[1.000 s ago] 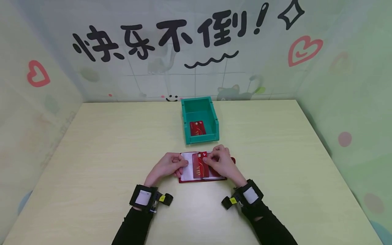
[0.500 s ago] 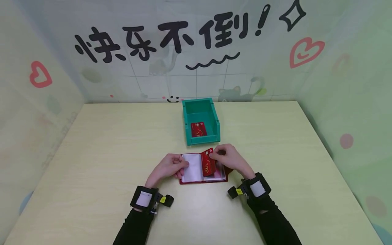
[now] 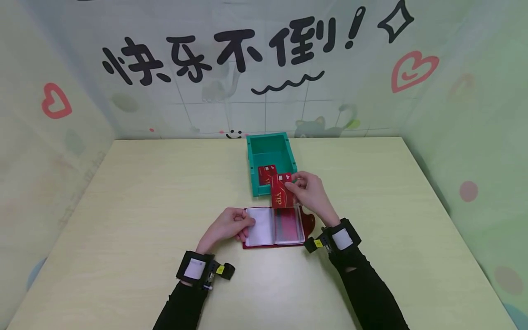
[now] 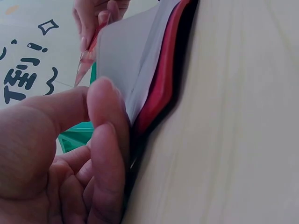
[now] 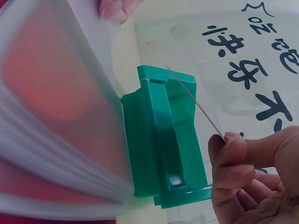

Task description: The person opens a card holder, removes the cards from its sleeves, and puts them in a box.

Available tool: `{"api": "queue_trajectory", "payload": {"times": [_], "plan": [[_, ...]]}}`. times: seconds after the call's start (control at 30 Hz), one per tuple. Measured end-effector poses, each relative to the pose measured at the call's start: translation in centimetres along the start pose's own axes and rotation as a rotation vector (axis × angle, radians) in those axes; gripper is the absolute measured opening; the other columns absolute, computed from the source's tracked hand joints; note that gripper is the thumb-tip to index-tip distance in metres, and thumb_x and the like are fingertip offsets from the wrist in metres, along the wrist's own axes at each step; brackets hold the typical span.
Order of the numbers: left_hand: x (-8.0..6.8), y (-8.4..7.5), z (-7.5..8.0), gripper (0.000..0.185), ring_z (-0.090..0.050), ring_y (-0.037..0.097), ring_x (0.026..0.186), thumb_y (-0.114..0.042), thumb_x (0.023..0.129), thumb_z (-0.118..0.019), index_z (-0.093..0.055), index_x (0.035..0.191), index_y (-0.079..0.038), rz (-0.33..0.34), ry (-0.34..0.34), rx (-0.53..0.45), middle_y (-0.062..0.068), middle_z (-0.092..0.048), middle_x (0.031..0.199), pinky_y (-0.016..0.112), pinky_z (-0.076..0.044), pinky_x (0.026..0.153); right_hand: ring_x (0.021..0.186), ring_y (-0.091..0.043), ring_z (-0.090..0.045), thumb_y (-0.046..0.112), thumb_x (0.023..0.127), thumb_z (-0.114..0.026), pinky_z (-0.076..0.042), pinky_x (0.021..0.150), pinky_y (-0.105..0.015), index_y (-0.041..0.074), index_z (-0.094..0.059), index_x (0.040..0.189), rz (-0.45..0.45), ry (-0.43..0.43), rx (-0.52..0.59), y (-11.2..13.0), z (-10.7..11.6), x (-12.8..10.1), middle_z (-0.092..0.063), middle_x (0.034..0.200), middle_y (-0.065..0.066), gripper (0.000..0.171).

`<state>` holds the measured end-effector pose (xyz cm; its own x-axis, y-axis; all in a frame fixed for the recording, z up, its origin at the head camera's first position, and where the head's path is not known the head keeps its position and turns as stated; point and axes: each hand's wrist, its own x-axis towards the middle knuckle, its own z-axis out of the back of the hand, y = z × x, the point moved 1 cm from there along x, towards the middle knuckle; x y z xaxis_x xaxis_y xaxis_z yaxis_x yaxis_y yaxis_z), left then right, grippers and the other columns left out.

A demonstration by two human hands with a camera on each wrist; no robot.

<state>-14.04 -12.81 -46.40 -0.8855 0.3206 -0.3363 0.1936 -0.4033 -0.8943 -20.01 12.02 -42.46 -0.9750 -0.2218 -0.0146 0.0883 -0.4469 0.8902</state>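
Observation:
A red VIP card [image 3: 281,193] is pinched between thumb and fingers of my right hand [image 3: 310,191], raised over the gap between the card holder and the green bin. In the right wrist view the card [image 5: 198,105] shows edge-on. The red card holder [image 3: 288,227] lies spread on the table with its clear plastic sleeves showing. My left hand [image 3: 231,225] grips its left edge; in the left wrist view thumb and finger pinch the sleeve pages [image 4: 128,56] and cover.
The teal-green bin [image 3: 253,176] stands behind the card holder, with a red card [image 3: 265,174] inside near its front wall. A brown-red flap [image 3: 308,223] sticks out at the holder's right side. A printed backdrop [image 3: 185,105] rises behind the table [image 3: 165,183].
My right hand has drawn the VIP card out of the holder and carried it away toward the bin, uncovering the right-hand sleeve. My left hand has stayed at the holder's left edge.

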Motion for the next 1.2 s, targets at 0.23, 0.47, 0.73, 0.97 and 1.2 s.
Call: {"api": "queue_trajectory", "payload": {"times": [0.23, 0.47, 0.73, 0.97, 1.2], "plan": [[0.2, 0.2, 0.0, 0.021, -0.060, 0.009, 0.051, -0.019, 0.099, -0.063, -0.061, 0.090, 0.000, -0.016, 0.000, -0.003, -0.004, -0.062, 0.061, 0.023, -0.051, 0.052, 0.065, -0.020, -0.058, 0.011, 0.099, -0.063, -0.048, 0.058, -0.024, -0.003, -0.052, 0.141, 0.119, -0.084, -0.163, 1.5, -0.5, 2.2, -0.064, 0.088, -0.019, 0.046], [0.2, 0.3, 0.1, 0.020, -0.060, 0.008, 0.051, -0.018, 0.098, -0.064, -0.061, 0.090, 0.000, -0.007, -0.004, -0.012, -0.003, -0.062, 0.061, 0.022, -0.051, 0.052, 0.105, -0.036, -0.068, 0.007, 0.101, -0.057, -0.059, 0.091, -0.043, -0.005, -0.048, 0.144, 0.154, -0.064, -0.378, 3.1, -1.8, 4.7, -0.068, 0.122, -0.025, 0.045], [0.3, 0.3, -0.1, 0.019, -0.060, 0.009, 0.052, -0.018, 0.098, -0.064, -0.061, 0.088, -0.001, 0.023, -0.001, -0.004, -0.002, -0.062, 0.061, 0.021, -0.051, 0.053, 0.128, -0.034, -0.060, 0.002, 0.101, -0.053, -0.050, 0.107, -0.047, -0.003, -0.042, 0.149, 0.070, 0.047, -0.532, 4.4, -3.1, 7.2, -0.059, 0.141, -0.022, 0.049], [0.4, 0.2, -0.1, 0.020, -0.060, 0.008, 0.052, -0.018, 0.098, -0.064, -0.061, 0.089, -0.001, 0.018, -0.010, -0.011, -0.002, -0.062, 0.061, 0.021, -0.051, 0.053, 0.124, -0.038, -0.059, 0.002, 0.099, -0.055, -0.050, 0.105, -0.053, -0.004, -0.043, 0.145, -0.017, 0.140, -0.617, 4.0, -4.1, 8.8, -0.059, 0.137, -0.025, 0.048], [0.3, 0.3, -0.2, 0.019, -0.059, 0.008, 0.051, -0.017, 0.098, -0.064, -0.061, 0.086, -0.002, 0.019, -0.004, -0.011, -0.003, -0.061, 0.059, 0.021, -0.051, 0.053, 0.107, -0.037, -0.062, 0.008, 0.101, -0.057, -0.057, 0.089, -0.046, -0.004, -0.052, 0.126, -0.099, 0.203, -0.678, 3.1, -5.0, 8.8, -0.061, 0.123, -0.026, 0.029]]}}
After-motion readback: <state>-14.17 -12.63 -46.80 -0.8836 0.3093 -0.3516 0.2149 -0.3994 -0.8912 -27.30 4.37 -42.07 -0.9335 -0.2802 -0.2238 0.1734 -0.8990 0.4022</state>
